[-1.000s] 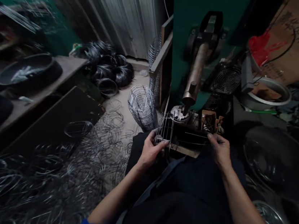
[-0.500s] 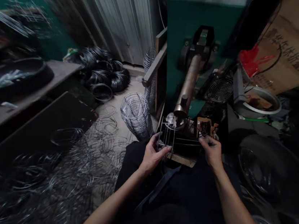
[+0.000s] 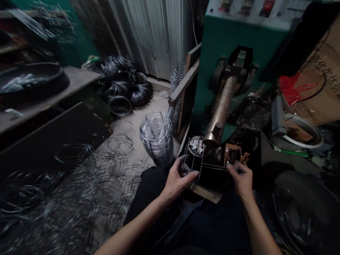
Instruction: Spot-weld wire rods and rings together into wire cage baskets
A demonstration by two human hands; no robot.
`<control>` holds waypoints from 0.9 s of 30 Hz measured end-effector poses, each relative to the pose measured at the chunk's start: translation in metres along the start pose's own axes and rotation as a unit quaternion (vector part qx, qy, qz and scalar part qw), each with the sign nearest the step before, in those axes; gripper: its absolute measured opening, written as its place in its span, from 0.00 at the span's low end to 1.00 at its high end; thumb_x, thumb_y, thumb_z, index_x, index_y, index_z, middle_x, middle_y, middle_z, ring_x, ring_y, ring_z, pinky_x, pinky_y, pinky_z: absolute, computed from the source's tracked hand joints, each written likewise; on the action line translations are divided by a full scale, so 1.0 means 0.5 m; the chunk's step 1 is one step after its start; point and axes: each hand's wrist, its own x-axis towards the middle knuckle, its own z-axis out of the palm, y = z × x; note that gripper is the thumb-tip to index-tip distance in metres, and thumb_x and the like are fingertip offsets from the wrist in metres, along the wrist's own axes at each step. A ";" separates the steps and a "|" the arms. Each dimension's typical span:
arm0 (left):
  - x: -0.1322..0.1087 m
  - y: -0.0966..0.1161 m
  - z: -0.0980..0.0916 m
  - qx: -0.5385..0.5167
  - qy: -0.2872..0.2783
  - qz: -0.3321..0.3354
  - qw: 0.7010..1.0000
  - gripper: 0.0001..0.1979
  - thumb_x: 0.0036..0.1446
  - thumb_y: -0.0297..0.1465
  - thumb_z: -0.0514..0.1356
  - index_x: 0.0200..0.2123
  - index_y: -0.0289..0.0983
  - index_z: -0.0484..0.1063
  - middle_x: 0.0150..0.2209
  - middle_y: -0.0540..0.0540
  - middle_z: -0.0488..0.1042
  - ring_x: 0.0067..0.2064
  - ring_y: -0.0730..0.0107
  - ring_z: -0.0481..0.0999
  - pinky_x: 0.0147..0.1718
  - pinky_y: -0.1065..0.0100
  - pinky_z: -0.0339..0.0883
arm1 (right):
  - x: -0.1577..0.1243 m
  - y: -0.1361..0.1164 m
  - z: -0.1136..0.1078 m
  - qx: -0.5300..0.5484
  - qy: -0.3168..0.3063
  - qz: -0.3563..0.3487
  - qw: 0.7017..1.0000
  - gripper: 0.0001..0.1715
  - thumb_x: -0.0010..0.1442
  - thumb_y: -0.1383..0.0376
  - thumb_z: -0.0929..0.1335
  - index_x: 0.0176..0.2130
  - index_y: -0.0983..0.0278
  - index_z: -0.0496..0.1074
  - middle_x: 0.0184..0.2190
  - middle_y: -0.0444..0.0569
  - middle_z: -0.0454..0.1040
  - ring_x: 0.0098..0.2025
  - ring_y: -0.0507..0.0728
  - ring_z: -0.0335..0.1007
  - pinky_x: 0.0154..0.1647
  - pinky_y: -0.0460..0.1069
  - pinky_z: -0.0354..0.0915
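The left hand's [image 3: 178, 180] fingers curl partly closed around a small wire frame [image 3: 194, 157]; from the right hand's [image 3: 242, 178] tight pinch, a thin wire [image 3: 214, 166] now reaches the frame's side, closing the gap visible 1 second ago, so the 2 seem nearly aligned, contact unclear. Around them are a cluttered desk [image 3: 80, 76], wire-strewn floor [image 3: 153, 102], nested wire baskets [image 3: 156, 136] and a green machine [image 3: 212, 58].

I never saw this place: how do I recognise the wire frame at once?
Start at the green machine and follow its metal cylinder down. Below its end, leftward, the left hand grips the wire frame. Unlike the stacked wire baskets nearby, it is held.
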 end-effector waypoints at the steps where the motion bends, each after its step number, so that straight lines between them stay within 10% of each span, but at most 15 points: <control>1: 0.003 0.000 0.001 0.000 0.002 0.005 1.000 0.36 0.48 0.38 0.72 0.58 0.35 0.64 0.29 0.54 0.67 0.29 0.77 0.66 0.29 0.75 0.64 | 0.003 -0.001 0.001 -0.001 -0.001 0.001 1.000 0.32 0.53 0.50 0.74 0.18 0.61 0.52 0.19 0.39 0.49 0.24 0.50 0.44 0.27 0.48 0.46; 27: 0.045 -0.001 0.013 -0.055 0.001 0.006 0.998 0.37 0.46 0.38 0.73 0.56 0.33 0.64 0.28 0.55 0.66 0.29 0.78 0.65 0.29 0.74 0.61 | 0.049 -0.012 -0.005 -0.014 -0.020 0.011 1.000 0.33 0.51 0.46 0.74 0.18 0.61 0.53 0.19 0.39 0.50 0.24 0.50 0.46 0.26 0.47 0.46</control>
